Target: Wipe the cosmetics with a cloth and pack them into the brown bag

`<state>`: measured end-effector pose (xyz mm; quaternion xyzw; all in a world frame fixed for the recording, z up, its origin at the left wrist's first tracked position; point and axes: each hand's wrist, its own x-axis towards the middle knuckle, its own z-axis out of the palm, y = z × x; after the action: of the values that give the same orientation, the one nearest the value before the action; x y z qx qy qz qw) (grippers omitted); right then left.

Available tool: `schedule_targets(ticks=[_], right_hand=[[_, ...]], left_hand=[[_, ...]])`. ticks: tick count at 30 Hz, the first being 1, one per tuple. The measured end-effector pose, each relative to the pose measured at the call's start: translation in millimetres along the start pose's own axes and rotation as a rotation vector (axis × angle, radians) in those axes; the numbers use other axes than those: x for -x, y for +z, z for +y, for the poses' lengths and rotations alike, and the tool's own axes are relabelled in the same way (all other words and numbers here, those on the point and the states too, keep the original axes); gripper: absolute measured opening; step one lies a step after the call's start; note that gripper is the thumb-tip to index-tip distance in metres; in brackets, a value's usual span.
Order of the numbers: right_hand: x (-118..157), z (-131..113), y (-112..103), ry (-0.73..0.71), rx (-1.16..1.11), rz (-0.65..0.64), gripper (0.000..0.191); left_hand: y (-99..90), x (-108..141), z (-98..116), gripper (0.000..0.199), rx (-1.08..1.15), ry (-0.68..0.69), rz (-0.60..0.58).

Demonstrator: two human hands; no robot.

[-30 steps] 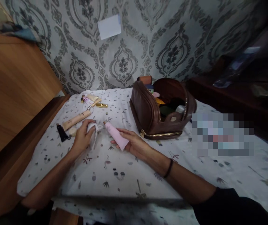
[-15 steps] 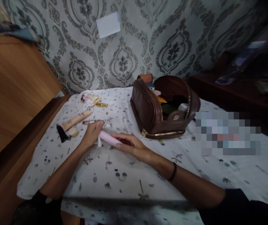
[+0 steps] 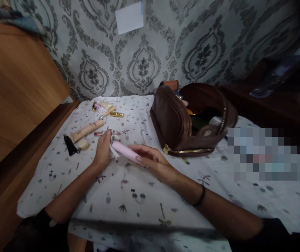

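Observation:
A smooth pink tube (image 3: 125,152) lies slanted between my hands, just above the printed cloth. My right hand (image 3: 157,160) is closed round its near right end, thumb on the side toward me. At the other end, my left hand (image 3: 103,148) pinches a thin white tissue (image 3: 113,152) against the tube's tip. Part of that tip is hidden by the tissue and fingers. Just beyond my left hand is a slim lipstick-like tube (image 3: 99,133). A beige squeeze tube (image 3: 87,131), a small black tube (image 3: 70,145) and a round cream-coloured piece (image 3: 83,144) lie left of it.
An open brown zip bag (image 3: 174,120) holding several items stands at the right rear. Farther back on the left are a gold tube (image 3: 116,114) and several small cosmetics (image 3: 103,106). A wooden panel (image 3: 21,66) bounds the left side; the patterned wall (image 3: 150,56) rises behind.
My left hand has turned more upright at the tube's tip, and the tissue has shifted with it. The right hand keeps its hold. The whole view has swung slightly.

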<state>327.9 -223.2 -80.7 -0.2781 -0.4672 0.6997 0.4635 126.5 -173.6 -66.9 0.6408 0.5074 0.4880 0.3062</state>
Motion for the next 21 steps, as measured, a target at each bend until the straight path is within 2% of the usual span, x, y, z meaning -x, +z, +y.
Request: schedule_targets(ticks=[2,4,6,8,11,17,21], right_hand=[[-1.7,-1.2,-0.2,0.091,-0.212,0.000,0.036],[-2.8,-3.4,-0.3,0.175,-0.365,-0.036,0.034],[-3.0,-5.4,-0.2,0.229,-0.446,-0.071,0.031],[-2.3,-6.2,0.5,0.253,-0.477,-0.092,0.029],[-0.6,-5.6,2.1,0.261,-0.461,-0.134,0.032],[0.1,-5.4,1.7,0.286,-0.417,-0.155,0.047],[1.1,-5.0,1.7,0.288,-0.360,-0.189,0.050]], left_hand=[[-3.9,2.3,1.7,0.053,-0.024,0.111,0.008],[-9.7,1.9,1.4,0.053,-0.095,0.298,-0.017],[-16.1,-0.3,-0.2,0.058,-0.185,0.480,-0.058],[-21.3,-2.7,-1.5,0.059,-0.249,0.576,-0.102],[-23.8,-2.8,-0.5,0.055,-0.300,0.545,-0.129],[-20.9,2.9,4.5,0.050,-0.355,0.436,-0.077],[-21.3,0.2,4.3,0.047,-0.410,0.399,-0.039]])
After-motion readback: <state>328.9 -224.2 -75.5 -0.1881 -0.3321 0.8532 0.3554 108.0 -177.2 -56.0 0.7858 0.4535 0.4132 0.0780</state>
